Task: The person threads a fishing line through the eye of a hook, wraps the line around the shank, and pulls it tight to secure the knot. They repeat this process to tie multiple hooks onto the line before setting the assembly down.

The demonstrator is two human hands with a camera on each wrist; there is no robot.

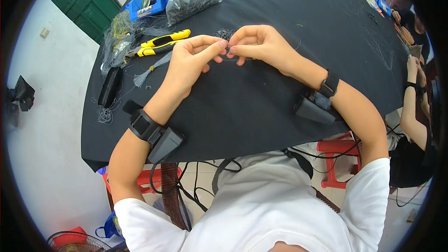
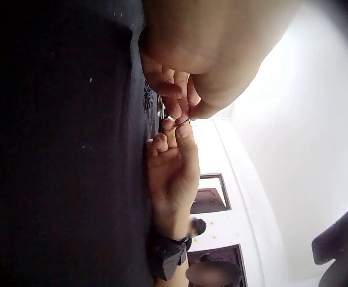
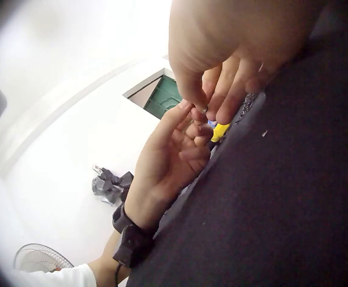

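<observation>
My left hand (image 1: 186, 60) and right hand (image 1: 268, 49) meet fingertip to fingertip over the far middle of the table. Between their thumbs and forefingers they pinch a small dark piece (image 1: 227, 49); its kind I cannot tell, as the fingertips mostly cover it. A thin, pale line (image 1: 240, 59) runs just below the fingers. In the left wrist view the right hand (image 2: 174, 173) faces the left one, tips together. From the right wrist, the left hand (image 3: 168, 155) shows its palm with the fingers curled. Just behind the hands lies a heap of small dark pieces (image 1: 224, 33).
Yellow-black pliers (image 1: 163, 43) and a tied bundle of line (image 1: 151, 69) lie left of the left hand. Beyond them are tangled line (image 1: 116, 42), a black roll (image 1: 110, 87), a blue box (image 1: 145, 9) and a clear bag of dark pieces (image 1: 191, 4). Another person's hands (image 1: 413, 67) work at right.
</observation>
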